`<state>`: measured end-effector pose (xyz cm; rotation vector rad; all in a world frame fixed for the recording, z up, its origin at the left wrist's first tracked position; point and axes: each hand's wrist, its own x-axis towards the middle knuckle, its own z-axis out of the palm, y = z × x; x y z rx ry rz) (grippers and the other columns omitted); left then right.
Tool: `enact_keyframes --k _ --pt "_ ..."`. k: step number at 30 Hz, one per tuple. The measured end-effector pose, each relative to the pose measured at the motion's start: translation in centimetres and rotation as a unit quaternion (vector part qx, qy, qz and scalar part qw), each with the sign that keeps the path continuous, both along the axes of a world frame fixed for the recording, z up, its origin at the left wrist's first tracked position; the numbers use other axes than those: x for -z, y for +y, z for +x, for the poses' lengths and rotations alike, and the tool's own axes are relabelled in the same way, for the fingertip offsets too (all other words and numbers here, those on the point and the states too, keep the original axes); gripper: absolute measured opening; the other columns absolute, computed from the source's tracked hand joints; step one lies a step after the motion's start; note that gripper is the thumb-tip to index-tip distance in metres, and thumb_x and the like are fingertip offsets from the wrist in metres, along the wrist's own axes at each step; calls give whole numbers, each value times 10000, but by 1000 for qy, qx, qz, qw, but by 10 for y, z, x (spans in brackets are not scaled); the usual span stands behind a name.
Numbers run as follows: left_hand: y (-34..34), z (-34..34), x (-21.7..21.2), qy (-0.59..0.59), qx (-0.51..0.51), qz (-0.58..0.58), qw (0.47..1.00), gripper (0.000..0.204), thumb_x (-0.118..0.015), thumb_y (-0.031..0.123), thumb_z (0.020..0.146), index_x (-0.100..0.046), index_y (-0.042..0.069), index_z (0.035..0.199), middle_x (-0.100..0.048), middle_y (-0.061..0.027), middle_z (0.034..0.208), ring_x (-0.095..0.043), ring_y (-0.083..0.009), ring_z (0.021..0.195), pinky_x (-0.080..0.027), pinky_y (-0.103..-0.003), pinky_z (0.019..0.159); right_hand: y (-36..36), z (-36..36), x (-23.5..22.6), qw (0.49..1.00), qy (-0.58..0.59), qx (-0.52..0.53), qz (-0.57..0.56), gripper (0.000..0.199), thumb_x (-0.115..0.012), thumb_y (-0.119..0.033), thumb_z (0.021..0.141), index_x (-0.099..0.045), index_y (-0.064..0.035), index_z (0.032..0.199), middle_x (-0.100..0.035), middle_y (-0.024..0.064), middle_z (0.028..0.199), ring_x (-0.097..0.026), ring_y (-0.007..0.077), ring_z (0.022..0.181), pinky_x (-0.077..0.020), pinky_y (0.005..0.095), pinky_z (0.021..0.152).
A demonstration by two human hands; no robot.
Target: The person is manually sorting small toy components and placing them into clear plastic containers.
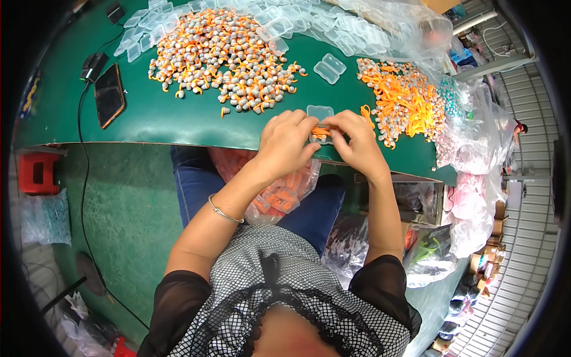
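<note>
At the table's near edge, a small clear plastic case (320, 111) stands with its lid raised. An orange cord bundle (319, 134) lies in its lower half. My left hand (285, 138) closes on the case's left side, fingers bent at the orange cord. From the right, my right hand (358, 144) pinches with thumb and forefinger at the case's other side; the fingertips partly hide the contents. Just right of that hand lies a loose orange cord (367, 116). Another clear case (329, 68) rests open on the green table (196, 122) beyond my hands.
A large heap of grey-and-orange ribbed earplugs (220, 56) covers the back left. Orange cords with plugs (404, 104) are piled at right. Many clear cases (333, 30) line the back. A phone (110, 95) lies left. On my lap sits a bag of filled cases (282, 193).
</note>
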<state>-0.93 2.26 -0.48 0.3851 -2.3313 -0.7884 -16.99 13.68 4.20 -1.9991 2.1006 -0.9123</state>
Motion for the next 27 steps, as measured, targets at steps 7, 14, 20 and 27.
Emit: enact_keyframes --k 7,14,20,27 --pt "0 1 -2 -10 5 0 1000 397 -815 209 720 -663 74 1061 -606 -67 934 -600 -278 942 -478 -411 815 -16 -32 16 998 -35 51 23 244 -648 8 866 -671 2 1108 -628 103 932 -601 192 788 -498 314 706" --pt "1 0 -4 27 -8 39 999 588 -812 209 728 -572 71 1247 -612 -92 1013 -607 -315 965 -482 -432 794 -10 -29 8 998 -55 38 18 220 -718 -40 828 -674 -8 1041 -650 122 905 -640 247 799 -516 348 718" --pt "0 1 -2 -23 18 1 1000 582 -796 198 752 -554 60 1264 -607 -106 1094 -596 -321 1015 -470 -439 844 11 -24 12 996 -69 -9 -54 225 -695 -16 829 -673 5 1052 -689 140 994 -671 295 897 -536 355 800" --pt "3 -1 -2 -11 -1 -12 1000 537 -809 192 734 -593 56 1207 -621 -76 1058 -602 -280 990 -457 -424 815 36 14 42 986 45 124 -104 302 -654 1 793 -670 -36 1092 -667 128 1047 -617 323 1020 -452 427 924"
